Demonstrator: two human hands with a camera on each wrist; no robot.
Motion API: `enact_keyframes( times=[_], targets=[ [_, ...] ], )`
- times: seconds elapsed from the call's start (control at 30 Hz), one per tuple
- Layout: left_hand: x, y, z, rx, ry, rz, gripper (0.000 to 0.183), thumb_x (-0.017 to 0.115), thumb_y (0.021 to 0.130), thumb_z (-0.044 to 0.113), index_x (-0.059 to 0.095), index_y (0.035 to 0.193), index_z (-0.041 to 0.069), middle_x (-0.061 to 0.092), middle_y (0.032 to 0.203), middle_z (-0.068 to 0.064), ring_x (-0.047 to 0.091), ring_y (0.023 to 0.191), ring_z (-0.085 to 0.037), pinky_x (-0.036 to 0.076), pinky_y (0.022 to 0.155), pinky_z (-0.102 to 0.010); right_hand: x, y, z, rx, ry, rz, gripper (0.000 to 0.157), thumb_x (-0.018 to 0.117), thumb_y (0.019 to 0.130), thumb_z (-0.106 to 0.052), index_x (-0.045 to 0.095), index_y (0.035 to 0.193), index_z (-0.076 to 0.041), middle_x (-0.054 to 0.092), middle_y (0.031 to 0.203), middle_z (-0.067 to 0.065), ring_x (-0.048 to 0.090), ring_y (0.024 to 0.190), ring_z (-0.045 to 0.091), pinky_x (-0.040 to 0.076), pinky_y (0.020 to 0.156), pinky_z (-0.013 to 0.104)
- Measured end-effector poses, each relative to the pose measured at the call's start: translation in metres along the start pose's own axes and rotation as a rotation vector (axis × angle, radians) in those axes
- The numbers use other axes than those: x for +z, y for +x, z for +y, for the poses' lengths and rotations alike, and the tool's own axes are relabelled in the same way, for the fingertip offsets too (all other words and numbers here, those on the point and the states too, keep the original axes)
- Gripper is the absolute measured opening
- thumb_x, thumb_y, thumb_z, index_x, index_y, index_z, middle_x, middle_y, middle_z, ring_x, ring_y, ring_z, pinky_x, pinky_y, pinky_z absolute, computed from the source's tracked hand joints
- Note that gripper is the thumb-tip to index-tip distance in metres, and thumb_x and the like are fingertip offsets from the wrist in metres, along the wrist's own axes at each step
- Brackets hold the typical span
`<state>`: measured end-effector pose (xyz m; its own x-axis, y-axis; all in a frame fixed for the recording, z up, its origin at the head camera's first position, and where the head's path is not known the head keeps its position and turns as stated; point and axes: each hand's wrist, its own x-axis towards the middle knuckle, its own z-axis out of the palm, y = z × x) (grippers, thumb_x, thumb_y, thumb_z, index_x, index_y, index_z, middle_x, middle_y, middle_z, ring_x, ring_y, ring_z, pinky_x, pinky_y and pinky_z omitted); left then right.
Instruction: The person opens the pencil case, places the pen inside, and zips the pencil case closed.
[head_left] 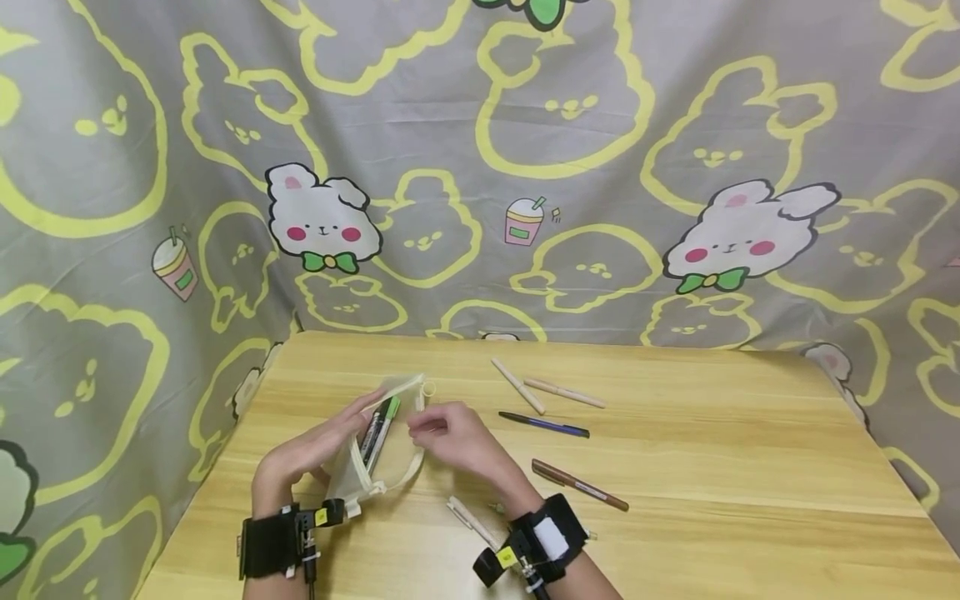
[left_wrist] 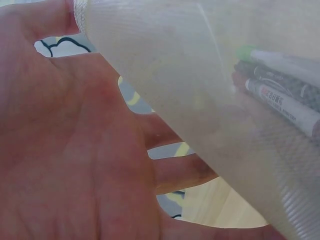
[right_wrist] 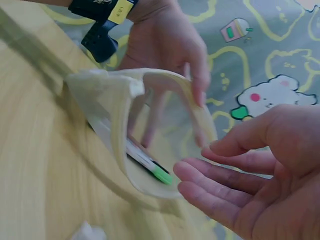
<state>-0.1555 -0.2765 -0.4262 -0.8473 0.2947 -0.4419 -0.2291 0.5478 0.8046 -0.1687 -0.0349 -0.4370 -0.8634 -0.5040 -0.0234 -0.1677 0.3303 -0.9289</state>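
A translucent pencil pouch [head_left: 352, 479] with a cream zipper rim [right_wrist: 120, 125] stands tilted, its mouth spread wide. Inside lie a green-capped marker [head_left: 387, 421], a black marker [head_left: 371, 435] and, in the left wrist view, a white marker with a reddish end [left_wrist: 280, 104]. My left hand [head_left: 322, 450] holds the pouch from its left side, with fingers behind the clear wall and the thumb side at the rim. My right hand [head_left: 453, 437] pinches the opposite rim between thumb and index finger; its other fingers are loosely bent beside the mouth.
Right of the pouch lie two beige pens [head_left: 517, 386] [head_left: 564, 392], a blue-and-black pen [head_left: 543, 424] and a brown pen [head_left: 579, 485]. Another beige pen [head_left: 471, 518] is partly hidden by the right wrist strap. A patterned curtain [head_left: 570, 275] borders the wooden table [head_left: 712, 500].
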Motion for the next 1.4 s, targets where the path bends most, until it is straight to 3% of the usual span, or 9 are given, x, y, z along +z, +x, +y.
enact_keyframes(
  times=[0.3, 0.7, 0.9, 1.2, 1.4],
  targets=[
    [0.000, 0.001, 0.002, -0.009, 0.018, 0.000, 0.060, 0.032, 0.104, 0.054, 0.011, 0.158, 0.039, 0.001, 0.163, -0.018, 0.017, 0.132, -0.064, 0.046, 0.068, -0.079, -0.036, -0.038, -0.004, -0.085, -0.166, -0.033, 0.020, 0.059, 0.095, -0.006, 0.071, 0.111, -0.005, 0.071, 0.108, 0.010, 0.065, 0.095, 0.023, 0.057, 0.081, 0.036],
    [0.001, 0.002, 0.000, 0.025, 0.030, -0.030, 0.061, 0.027, 0.104, 0.055, 0.008, 0.159, 0.036, -0.004, 0.164, -0.014, 0.009, 0.136, -0.061, 0.039, 0.070, -0.085, -0.056, -0.080, 0.006, -0.088, -0.300, 0.015, 0.017, 0.062, 0.093, -0.006, 0.071, 0.108, -0.009, 0.070, 0.096, -0.001, 0.067, 0.085, 0.015, 0.059, 0.072, 0.030],
    [0.000, 0.002, 0.001, 0.019, 0.032, -0.028, 0.059, 0.026, 0.105, 0.053, 0.008, 0.159, 0.036, -0.005, 0.164, -0.013, 0.009, 0.136, -0.061, 0.039, 0.071, -0.085, -0.053, -0.089, 0.007, -0.084, -0.344, -0.018, 0.017, 0.065, 0.091, -0.005, 0.071, 0.106, -0.007, 0.068, 0.090, 0.000, 0.066, 0.080, 0.011, 0.059, 0.069, 0.027],
    [-0.001, 0.002, 0.002, 0.015, 0.032, -0.026, 0.061, 0.027, 0.104, 0.056, 0.009, 0.159, 0.037, -0.004, 0.164, -0.014, 0.010, 0.136, -0.061, 0.040, 0.072, -0.084, -0.033, -0.096, 0.006, -0.074, -0.523, -0.005, 0.021, 0.067, 0.087, -0.006, 0.071, 0.108, -0.005, 0.069, 0.090, 0.004, 0.065, 0.078, 0.012, 0.057, 0.067, 0.028],
    [-0.001, 0.001, 0.001, 0.011, 0.035, -0.019, 0.059, 0.027, 0.104, 0.054, 0.010, 0.158, 0.038, -0.001, 0.164, -0.017, 0.013, 0.135, -0.061, 0.044, 0.070, -0.080, -0.014, -0.098, 0.005, -0.028, -0.640, -0.019, 0.026, 0.070, 0.084, -0.009, 0.070, 0.110, -0.006, 0.064, 0.084, -0.001, 0.051, 0.064, 0.009, 0.049, 0.055, 0.024]
  ],
)
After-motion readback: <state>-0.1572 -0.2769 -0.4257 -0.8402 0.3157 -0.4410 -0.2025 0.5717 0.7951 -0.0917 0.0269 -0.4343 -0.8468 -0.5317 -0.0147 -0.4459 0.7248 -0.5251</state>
